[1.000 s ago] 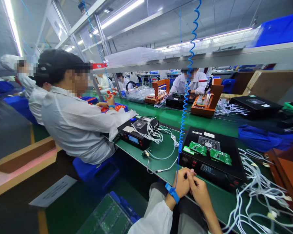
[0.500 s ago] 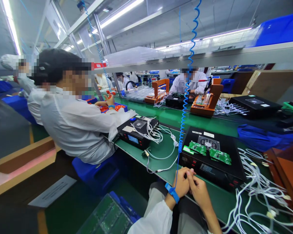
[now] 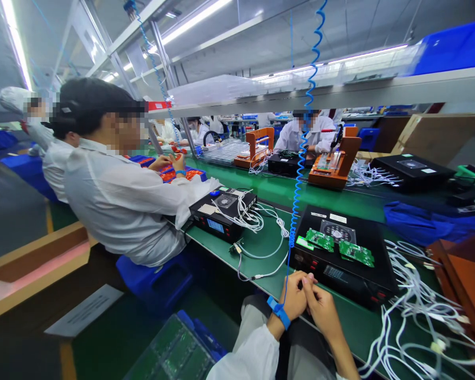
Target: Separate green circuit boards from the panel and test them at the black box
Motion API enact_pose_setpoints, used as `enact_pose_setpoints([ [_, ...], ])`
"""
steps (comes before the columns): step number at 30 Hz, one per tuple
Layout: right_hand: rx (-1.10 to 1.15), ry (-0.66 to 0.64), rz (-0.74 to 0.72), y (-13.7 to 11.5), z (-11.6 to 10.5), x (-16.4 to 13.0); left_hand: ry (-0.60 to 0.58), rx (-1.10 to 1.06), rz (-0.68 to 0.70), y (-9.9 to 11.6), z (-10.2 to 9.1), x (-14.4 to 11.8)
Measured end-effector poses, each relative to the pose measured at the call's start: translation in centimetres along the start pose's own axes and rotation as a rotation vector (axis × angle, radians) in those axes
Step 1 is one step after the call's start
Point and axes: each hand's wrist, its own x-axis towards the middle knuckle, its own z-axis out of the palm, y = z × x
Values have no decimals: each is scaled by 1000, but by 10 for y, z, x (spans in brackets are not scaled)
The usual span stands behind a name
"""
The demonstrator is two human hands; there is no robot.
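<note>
My left hand, with a blue wrist strap on its wrist, rests at the table's front edge. Against it lies my right hand; the fingers of both are curled and their tips meet. No object shows in either hand, though the insides of the fingers are partly hidden. Just beyond them stands a black test box with a round fan grille. On its top lie green circuit boards and, further left, more green boards. A coiled blue cord runs up from the strap.
White cables spread in a tangle at the right. Another black box with cables stands to the left, a small wired board before it. A co-worker in white sits at the left. Orange fixtures stand across the table.
My hands stay as they were. The co-worker at the left has shifted slightly, and both of that person's hands now show together over the orange parts.
</note>
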Motion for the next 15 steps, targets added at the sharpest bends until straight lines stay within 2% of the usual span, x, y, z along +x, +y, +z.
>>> enact_pose_setpoints([
  [15,-3,12,-17,-3,0,0,0,-1,2,0,-1,0],
])
